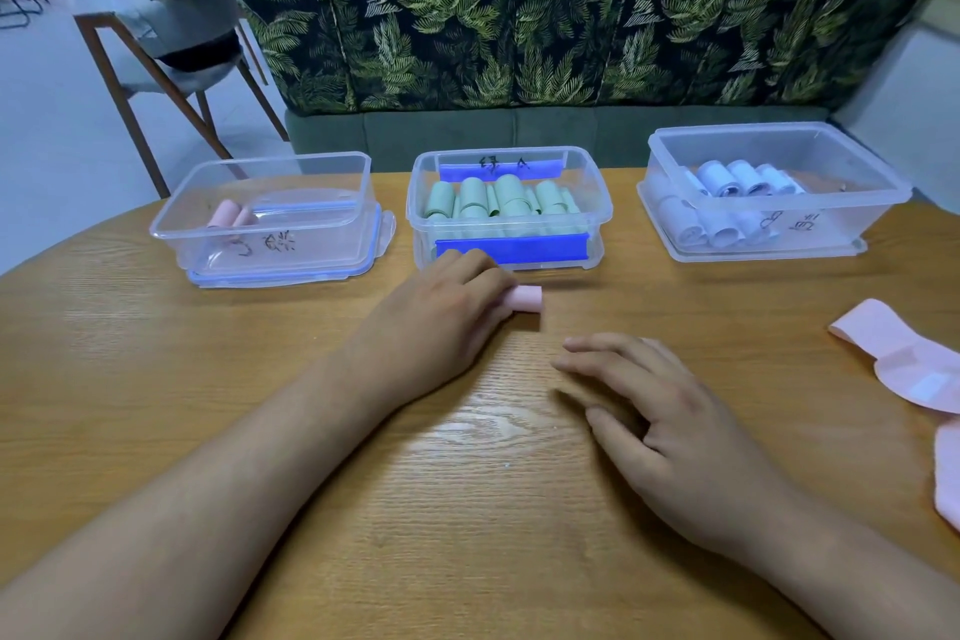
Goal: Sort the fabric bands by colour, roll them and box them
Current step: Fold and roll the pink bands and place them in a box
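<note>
My left hand is closed around a rolled pink band just in front of the middle box. My right hand rests on the table with fingers apart and holds nothing. Three clear plastic boxes stand in a row. The left box holds two pink rolls. The middle box is full of green rolls. The right box holds several light blue rolls. Unrolled pink bands lie flat at the table's right edge.
The wooden table has a curved far edge. Behind it stands a sofa with a green leaf print. A wooden chair with grey cloth on it is at the back left.
</note>
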Available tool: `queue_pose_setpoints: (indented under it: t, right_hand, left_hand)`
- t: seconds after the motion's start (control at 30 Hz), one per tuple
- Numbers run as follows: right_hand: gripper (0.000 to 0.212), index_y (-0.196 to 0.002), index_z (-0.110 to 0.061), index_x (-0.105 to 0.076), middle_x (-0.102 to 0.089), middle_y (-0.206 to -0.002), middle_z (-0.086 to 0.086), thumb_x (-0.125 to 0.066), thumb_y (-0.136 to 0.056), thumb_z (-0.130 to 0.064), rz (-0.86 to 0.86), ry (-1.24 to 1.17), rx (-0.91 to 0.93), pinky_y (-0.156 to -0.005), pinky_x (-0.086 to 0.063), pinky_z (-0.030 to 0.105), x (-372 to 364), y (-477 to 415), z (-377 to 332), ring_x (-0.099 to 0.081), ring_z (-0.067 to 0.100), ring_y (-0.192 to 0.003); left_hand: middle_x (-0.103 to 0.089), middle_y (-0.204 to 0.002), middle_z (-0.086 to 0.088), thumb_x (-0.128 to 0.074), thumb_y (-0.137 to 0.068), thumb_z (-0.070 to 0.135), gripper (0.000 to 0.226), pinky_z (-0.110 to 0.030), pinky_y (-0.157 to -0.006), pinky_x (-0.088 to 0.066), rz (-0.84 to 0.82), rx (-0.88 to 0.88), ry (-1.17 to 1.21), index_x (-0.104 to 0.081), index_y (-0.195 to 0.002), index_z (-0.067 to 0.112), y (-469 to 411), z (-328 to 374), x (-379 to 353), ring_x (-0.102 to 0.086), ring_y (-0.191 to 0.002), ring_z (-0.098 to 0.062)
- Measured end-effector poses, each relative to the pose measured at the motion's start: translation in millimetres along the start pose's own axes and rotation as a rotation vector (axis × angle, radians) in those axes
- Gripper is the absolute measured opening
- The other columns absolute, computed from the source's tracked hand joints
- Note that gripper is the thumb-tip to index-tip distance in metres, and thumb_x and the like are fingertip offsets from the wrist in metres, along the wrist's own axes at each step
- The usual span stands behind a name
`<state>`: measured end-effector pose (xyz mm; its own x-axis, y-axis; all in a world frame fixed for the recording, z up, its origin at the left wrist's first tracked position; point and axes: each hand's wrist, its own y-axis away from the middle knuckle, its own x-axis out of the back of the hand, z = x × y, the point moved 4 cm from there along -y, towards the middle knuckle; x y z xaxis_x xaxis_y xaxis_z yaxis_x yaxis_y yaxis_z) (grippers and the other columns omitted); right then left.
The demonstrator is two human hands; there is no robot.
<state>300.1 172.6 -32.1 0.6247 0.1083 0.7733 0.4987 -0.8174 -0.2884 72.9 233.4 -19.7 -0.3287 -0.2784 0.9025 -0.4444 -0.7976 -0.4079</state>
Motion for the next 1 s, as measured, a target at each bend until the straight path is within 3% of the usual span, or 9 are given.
queue_pose_setpoints:
  t: [0.17,0.33,0.43,0.57,0.73,0.8,0.87,1.0]
  right_hand:
    - [0.041,-0.129,-0.034,-0.068,-0.062,-0.136,-0.02,-0.077,-0.094,-0.015,0.184,-0.176,-0.056,-0.105,-0.046,0.023,16.5,-16.9,-5.9,-0.057,0.009,-0.133]
    - [0.039,-0.123,-0.034,-0.071,-0.067,-0.121,-0.018,-0.083,-0.088,-0.021,0.21,-0.226,-0.02,-0.094,-0.054,0.032,13.2,-45.8,-30.0,-0.065,0.011,-0.116]
    - [0.033,-0.118,-0.029,-0.072,-0.071,-0.11,-0.017,-0.083,-0.09,-0.017,0.236,-0.191,0.05,-0.091,-0.054,0.032,10.9,-51.4,-36.5,-0.069,0.012,-0.106]
    - [0.024,-0.114,-0.023,-0.075,-0.072,-0.109,-0.018,-0.082,-0.091,-0.02,0.235,-0.161,0.098,-0.088,-0.054,0.03,13.4,-50.0,-31.0,-0.07,0.011,-0.104]
    - [0.034,-0.12,-0.029,-0.074,-0.074,-0.112,-0.017,-0.083,-0.09,-0.018,0.146,-0.145,0.078,-0.09,-0.055,0.031,8.4,-46.5,-26.4,-0.07,0.013,-0.108]
    - [0.031,-0.119,-0.033,-0.074,-0.076,-0.111,-0.016,-0.081,-0.092,-0.018,0.107,-0.267,-0.022,-0.089,-0.054,0.025,5.2,-45.2,-24.6,-0.072,0.012,-0.106]
    - [0.027,-0.118,-0.031,-0.075,-0.077,-0.114,-0.011,-0.076,-0.095,-0.018,0.067,-0.506,-0.167,-0.091,-0.053,0.022,1.1,-45.0,-21.5,-0.072,0.01,-0.107]
    - [0.023,-0.118,-0.018,-0.077,-0.077,-0.119,0.002,-0.077,-0.096,-0.023,0.03,-0.958,-0.375,-0.1,-0.051,0.036,-11.1,-44.2,-16.3,-0.068,0.018,-0.107]
  left_hand:
    - [-0.057,-0.122,0.003,-0.056,-0.11,0.026,0.029,-0.029,-0.1,-0.045,0.028,0.002,0.234,-0.062,-0.137,0.018,21.6,14.4,19.1,-0.057,-0.11,-0.018]
    - [-0.061,-0.128,0.001,-0.059,-0.108,0.022,0.033,-0.026,-0.104,-0.045,0.071,-0.07,0.332,-0.062,-0.139,0.013,30.1,27.6,30.9,-0.059,-0.118,-0.015]
    - [-0.062,-0.125,0.014,-0.063,-0.106,0.025,0.029,-0.026,-0.1,-0.049,0.128,0.025,0.5,-0.059,-0.133,0.018,35.6,22.1,33.6,-0.061,-0.115,-0.007]
    - [-0.064,-0.115,0.012,-0.07,-0.102,0.029,0.024,-0.032,-0.094,-0.055,0.139,0.181,0.728,-0.057,-0.122,0.026,38.5,15.5,23.9,-0.067,-0.107,-0.021]
    - [-0.067,-0.092,0.012,-0.071,-0.098,0.029,0.013,-0.014,-0.079,-0.047,0.204,0.281,0.835,-0.064,-0.106,0.022,36.2,16.6,23.5,-0.066,-0.084,-0.01]
    - [-0.068,-0.089,0.011,-0.066,-0.102,0.03,0.011,-0.015,-0.078,-0.047,0.212,0.287,0.88,-0.066,-0.104,0.02,35.9,17.3,24.9,-0.064,-0.082,-0.005]
    - [-0.072,-0.101,0.009,-0.058,-0.106,0.028,0.015,-0.024,-0.086,-0.051,0.192,0.272,0.929,-0.069,-0.114,0.019,37.3,17.4,24.7,-0.068,-0.096,-0.011]
    - [-0.066,-0.134,0.004,-0.071,-0.097,0.012,0.044,-0.039,-0.097,-0.055,0.13,0.131,0.814,-0.061,-0.14,0.016,38.2,22.6,23.8,-0.061,-0.126,-0.027]
